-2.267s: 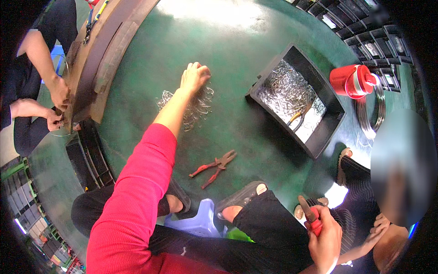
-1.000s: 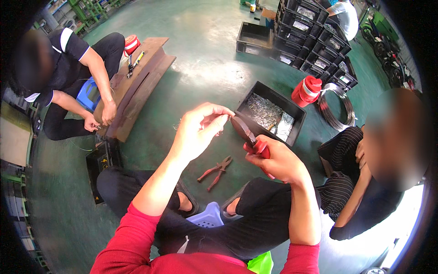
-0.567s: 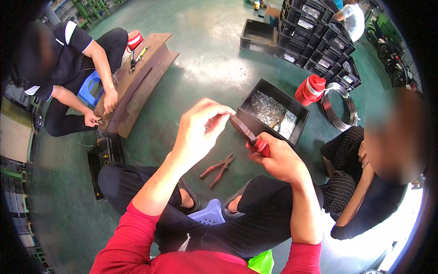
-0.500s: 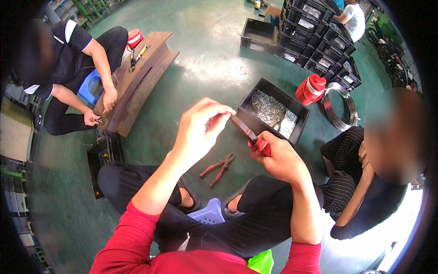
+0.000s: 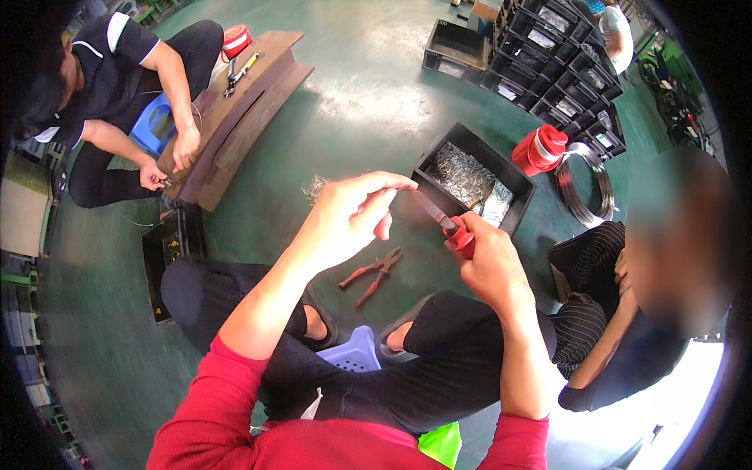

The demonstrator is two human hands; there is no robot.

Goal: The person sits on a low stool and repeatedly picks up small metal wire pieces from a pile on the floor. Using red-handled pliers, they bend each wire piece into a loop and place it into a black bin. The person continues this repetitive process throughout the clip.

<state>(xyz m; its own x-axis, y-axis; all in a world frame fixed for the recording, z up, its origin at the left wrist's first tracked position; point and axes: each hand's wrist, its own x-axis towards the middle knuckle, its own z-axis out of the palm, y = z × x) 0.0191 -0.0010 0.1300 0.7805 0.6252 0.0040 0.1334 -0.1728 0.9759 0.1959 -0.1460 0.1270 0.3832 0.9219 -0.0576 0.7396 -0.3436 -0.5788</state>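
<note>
Sitting low on a pale blue stool [image 5: 356, 352] with my knees up, I hold both hands raised in front of me over the green floor [image 5: 368, 102]. My right hand [image 5: 489, 262] is closed tight around the red handle of a tool [image 5: 446, 223], its dark, narrow metal end slanting up and to the left toward my other hand. My left hand [image 5: 348, 219] has thumb and forefinger brought together at the tips, right by the end of that tool; whether something thin is pinched between them I cannot tell, it is too small to see. Below my hands, on the floor between my feet, lies a pair of red-handled pliers [image 5: 372, 270], handles spread, nobody touching it. Just beyond the tool stands a black plastic bin [image 5: 517, 207] holding a heap of shiny short wire pieces [image 5: 462, 172]. To the right of the bin stands a red spool [image 5: 540, 149], and beside that a coil of grey wire [image 5: 583, 184] lies flat on the floor. A person in striped trousers sits close at my right. Far to my left another person in a black shirt crouches at a brown wooden board [image 5: 243, 110], both hands down at its near end.
</note>
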